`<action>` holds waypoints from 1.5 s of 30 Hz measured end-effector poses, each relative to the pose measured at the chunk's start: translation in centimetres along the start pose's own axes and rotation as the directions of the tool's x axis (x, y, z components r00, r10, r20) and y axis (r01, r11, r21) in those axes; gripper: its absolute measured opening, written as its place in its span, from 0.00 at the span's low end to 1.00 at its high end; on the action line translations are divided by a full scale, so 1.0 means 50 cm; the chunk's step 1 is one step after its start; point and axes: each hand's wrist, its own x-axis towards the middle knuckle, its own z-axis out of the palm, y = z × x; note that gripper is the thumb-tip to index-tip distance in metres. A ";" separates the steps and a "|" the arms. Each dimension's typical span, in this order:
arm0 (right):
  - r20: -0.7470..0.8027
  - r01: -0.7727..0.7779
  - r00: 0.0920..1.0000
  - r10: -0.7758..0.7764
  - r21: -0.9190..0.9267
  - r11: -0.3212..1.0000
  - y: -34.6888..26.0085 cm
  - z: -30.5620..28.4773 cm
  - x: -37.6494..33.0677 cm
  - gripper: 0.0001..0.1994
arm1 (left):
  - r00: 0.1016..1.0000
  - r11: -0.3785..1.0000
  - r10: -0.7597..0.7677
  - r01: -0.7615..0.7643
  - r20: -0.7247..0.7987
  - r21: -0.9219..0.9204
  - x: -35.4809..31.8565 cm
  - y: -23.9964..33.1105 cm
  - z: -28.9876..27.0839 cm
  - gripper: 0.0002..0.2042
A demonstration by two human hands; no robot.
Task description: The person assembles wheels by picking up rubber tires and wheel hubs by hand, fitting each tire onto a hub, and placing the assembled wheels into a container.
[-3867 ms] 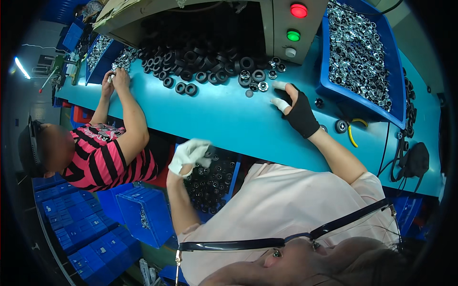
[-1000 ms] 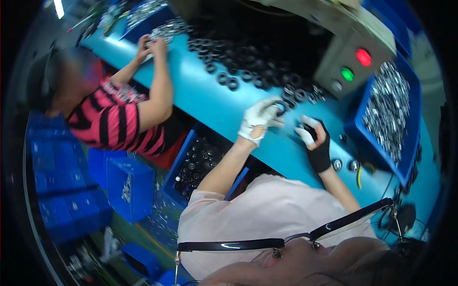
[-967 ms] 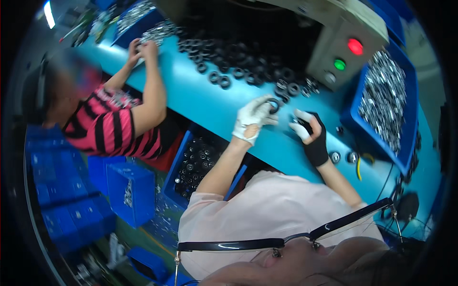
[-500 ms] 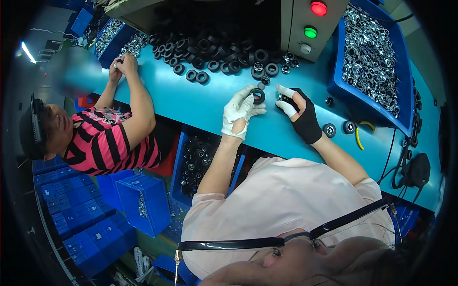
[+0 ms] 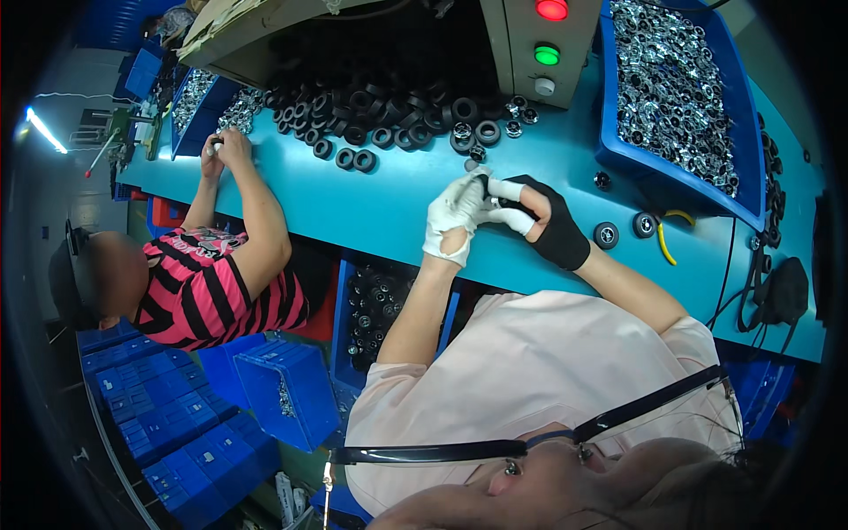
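My left hand (image 5: 452,216), in a white glove, and my right hand (image 5: 546,223), in a black glove with white fingertip covers, meet over the turquoise bench (image 5: 371,199). Between their fingertips they pinch a small black ring (image 5: 482,182), mostly hidden by the fingers. A pile of black rings (image 5: 389,110) lies just behind the hands, in front of a grey control box (image 5: 543,44) with a red and a green light.
A blue bin of shiny metal parts (image 5: 676,97) stands at the right. Two black rings (image 5: 623,230) and yellow-handled pliers (image 5: 664,238) lie right of my hands. A bin of dark parts (image 5: 380,305) sits under the bench. A co-worker in a striped shirt (image 5: 212,291) works at the left.
My left hand came up from the bin under the bench to the benchtop. Both hands have since closed together around the ring.
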 end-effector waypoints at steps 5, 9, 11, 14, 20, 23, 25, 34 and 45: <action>-0.138 -0.170 0.973 0.182 0.096 0.981 -0.011 -0.006 0.003 0.19 | 0.993 0.925 -0.116 0.117 0.024 -0.363 -0.001 0.026 -0.013 0.25; -0.152 -0.150 0.975 0.160 0.080 0.986 0.000 -0.002 0.001 0.19 | 0.986 0.864 -0.162 0.165 0.047 -0.476 0.003 0.014 -0.022 0.24; -0.156 -0.153 0.975 0.159 0.049 0.987 0.001 -0.003 0.003 0.19 | 0.986 0.860 -0.159 0.158 0.040 -0.485 0.006 0.011 -0.023 0.22; -0.167 -0.164 0.971 0.173 0.066 0.984 0.009 -0.005 0.008 0.18 | 0.985 0.865 -0.171 0.160 0.021 -0.476 0.015 0.012 -0.023 0.21; -0.165 -0.112 0.979 0.122 0.071 0.991 0.002 -0.004 0.013 0.16 | 0.993 0.862 -0.096 0.121 0.076 -0.492 0.010 0.007 -0.022 0.22; -0.162 0.071 0.980 -0.117 -0.265 0.962 0.015 -0.001 0.011 0.17 | 0.984 0.849 0.128 -0.174 0.125 0.499 0.003 0.024 0.000 0.18; -0.128 0.146 0.972 -0.194 -0.312 0.939 0.008 0.000 0.011 0.18 | 0.999 0.972 0.011 -0.003 0.033 -0.237 0.004 -0.023 0.006 0.17; -0.086 0.169 0.973 -0.214 -0.362 0.917 -0.002 -0.002 -0.001 0.16 | 0.993 0.990 0.090 -0.081 0.073 -0.117 -0.001 -0.037 0.033 0.17; -0.087 0.073 0.992 -0.089 -0.178 0.981 0.001 -0.006 -0.001 0.26 | 0.983 0.990 0.126 -0.116 0.135 -0.076 0.004 -0.040 0.032 0.17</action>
